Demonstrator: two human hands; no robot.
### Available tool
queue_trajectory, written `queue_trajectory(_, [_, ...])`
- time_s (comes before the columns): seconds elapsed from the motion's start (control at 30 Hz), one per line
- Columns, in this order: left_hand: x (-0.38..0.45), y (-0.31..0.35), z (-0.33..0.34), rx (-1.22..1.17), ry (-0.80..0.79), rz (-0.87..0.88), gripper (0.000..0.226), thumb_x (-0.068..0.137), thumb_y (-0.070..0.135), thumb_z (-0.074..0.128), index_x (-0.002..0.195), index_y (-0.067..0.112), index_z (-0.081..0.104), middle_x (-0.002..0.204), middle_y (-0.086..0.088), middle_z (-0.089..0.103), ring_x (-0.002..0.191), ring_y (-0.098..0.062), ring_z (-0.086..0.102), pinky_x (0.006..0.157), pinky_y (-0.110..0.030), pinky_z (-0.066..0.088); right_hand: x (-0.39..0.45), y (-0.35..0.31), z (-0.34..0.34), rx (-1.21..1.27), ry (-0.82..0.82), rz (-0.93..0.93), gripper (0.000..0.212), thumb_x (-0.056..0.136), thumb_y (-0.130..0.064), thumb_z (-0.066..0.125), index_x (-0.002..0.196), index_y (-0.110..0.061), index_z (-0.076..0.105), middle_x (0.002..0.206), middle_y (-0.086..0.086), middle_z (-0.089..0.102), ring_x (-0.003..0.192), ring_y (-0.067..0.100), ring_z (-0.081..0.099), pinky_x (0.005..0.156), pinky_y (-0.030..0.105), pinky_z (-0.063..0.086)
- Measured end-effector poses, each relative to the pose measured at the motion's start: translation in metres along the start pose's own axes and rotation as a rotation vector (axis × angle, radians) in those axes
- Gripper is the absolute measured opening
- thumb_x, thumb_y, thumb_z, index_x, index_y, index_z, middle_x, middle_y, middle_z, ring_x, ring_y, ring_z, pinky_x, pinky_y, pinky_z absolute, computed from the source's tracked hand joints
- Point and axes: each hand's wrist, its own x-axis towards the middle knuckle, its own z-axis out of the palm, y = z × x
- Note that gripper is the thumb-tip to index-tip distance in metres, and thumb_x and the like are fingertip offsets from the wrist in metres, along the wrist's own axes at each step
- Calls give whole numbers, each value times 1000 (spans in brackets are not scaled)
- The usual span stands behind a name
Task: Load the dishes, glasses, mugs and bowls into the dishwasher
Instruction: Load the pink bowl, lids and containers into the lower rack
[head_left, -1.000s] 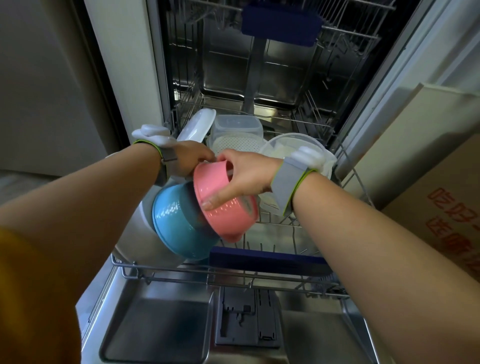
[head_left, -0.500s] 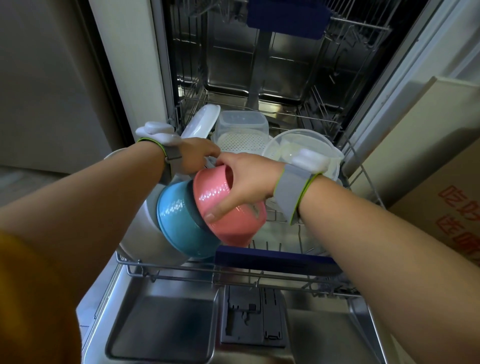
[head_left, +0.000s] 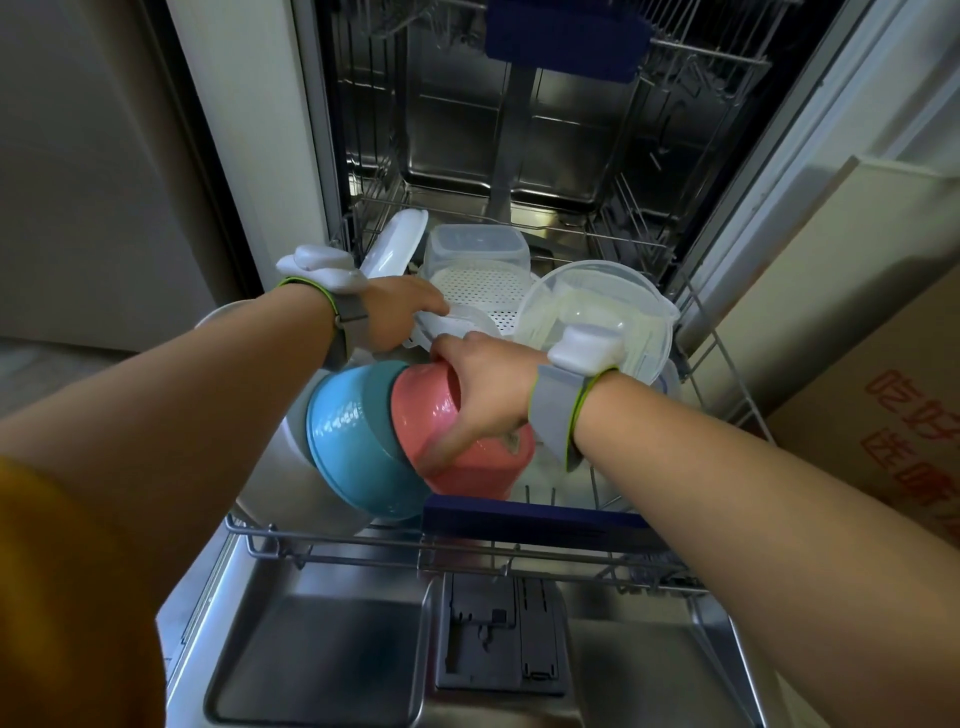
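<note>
The pink bowl (head_left: 470, 449) is held on its side in the lower rack (head_left: 467, 558) of the open dishwasher, near the rack's front, with its base turned toward the camera. It is gripped by the right hand (head_left: 488, 395), whose fingers (head_left: 454, 447) are curled over the rim and down the outer wall, clamped on the bowl. Pressed against its left side, a blue bowl (head_left: 353, 441) is seen, also tipped on its side, and left of that a large white dish (head_left: 291, 483) is stood on edge, touching the blue bowl.

Just behind the bowls, a thin white plastic piece (head_left: 457, 325) is held by the left hand (head_left: 397, 309); the hand's fingers are seen closed on its edge, though the fingertips are partly hidden. Grey straps with white devices are worn on both wrists.

Farther back in the rack, a white lid (head_left: 397, 244) is leaned upright at the left, a clear square container (head_left: 475, 247) with a perforated white insert (head_left: 485, 288) is placed in the middle, and a clear round container (head_left: 602, 306) is tilted at the right. A dark blue handle bar (head_left: 530, 519) is fitted along the rack's front edge.

Below, the lowered steel door (head_left: 322, 644) with its detergent compartment (head_left: 498, 634) is shown. A cardboard box (head_left: 893, 415) with red characters is seen at the right.
</note>
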Motion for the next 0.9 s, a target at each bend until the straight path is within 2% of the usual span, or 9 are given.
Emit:
queue_trajectory(0.23, [-7, 15, 11, -42, 52, 23, 51, 94, -6, 45, 143, 7, 41, 153, -10, 32, 144, -20, 26, 114, -20, 11, -6, 8, 15, -72, -26, 2, 120, 45, -75, 78, 141, -30, 23, 122, 0, 40, 106, 23, 53, 78, 29, 45])
queue_trajectory(0.37, [-13, 21, 16, -36, 46, 28, 48, 96, -3, 46, 142, 9, 44, 152, -8, 33, 141, -21, 30, 111, -20, 16, -8, 14, 8, -90, -132, 17, 132, 44, -73, 81, 148, -36, 9, 135, -2, 35, 120, 25, 48, 97, 39, 49])
queue_trajectory(0.5, [-22, 16, 19, -30, 27, 9, 44, 96, -2, 44, 139, 6, 48, 151, -10, 36, 140, -21, 31, 112, -23, 18, -8, 16, 11, -46, -92, 48, 133, 42, -72, 82, 149, -30, 16, 138, -3, 37, 125, 21, 45, 102, 37, 45])
queue_trajectory(0.57, [-28, 16, 21, -27, 19, 0, 40, 96, -1, 43, 135, 1, 50, 147, -14, 40, 138, -23, 33, 110, -25, 18, -11, 19, 7, -36, -134, 46, 135, 45, -73, 81, 151, -32, 8, 148, -1, 30, 134, 22, 38, 108, 38, 39])
queue_trajectory(0.63, [-32, 15, 24, -13, 53, -2, 43, 98, 2, 43, 141, 5, 44, 152, -11, 35, 143, -21, 27, 112, -21, 12, -17, 30, -7, 73, -169, 34, 131, 53, -73, 76, 153, -33, 2, 158, -1, 19, 142, 21, 28, 115, 38, 30])
queue_trajectory(0.67, [-34, 15, 24, -5, 89, -2, 46, 98, 4, 45, 144, 7, 41, 154, -8, 31, 144, -20, 25, 114, -21, 10, -20, 39, -16, 201, -100, 61, 124, 57, -71, 75, 153, -32, 6, 157, 0, 23, 140, 20, 31, 114, 37, 32])
queue_trajectory(0.73, [-35, 18, 22, 9, 147, 1, 48, 98, 4, 45, 145, 9, 39, 156, -7, 29, 145, -20, 23, 115, -21, 9, -28, 67, -28, 443, 198, 194, 102, 65, -65, 75, 148, -26, 28, 141, 0, 47, 121, 17, 51, 97, 33, 46])
queue_trajectory(0.8, [-37, 24, 15, 13, 181, -1, 47, 97, 3, 44, 144, 8, 40, 155, -8, 30, 144, -20, 25, 113, -19, 10, -33, 94, -25, 434, 391, 319, 77, 72, -55, 76, 135, -20, 47, 124, 1, 57, 104, 16, 57, 81, 27, 45])
queue_trajectory(0.9, [-38, 39, -1, 31, 251, 6, 47, 96, 6, 47, 143, 9, 44, 153, -6, 34, 141, -20, 30, 112, -21, 16, -35, 118, -4, 249, 348, 343, 77, 68, -51, 81, 132, -23, 50, 129, 2, 50, 113, 20, 51, 89, 31, 44])
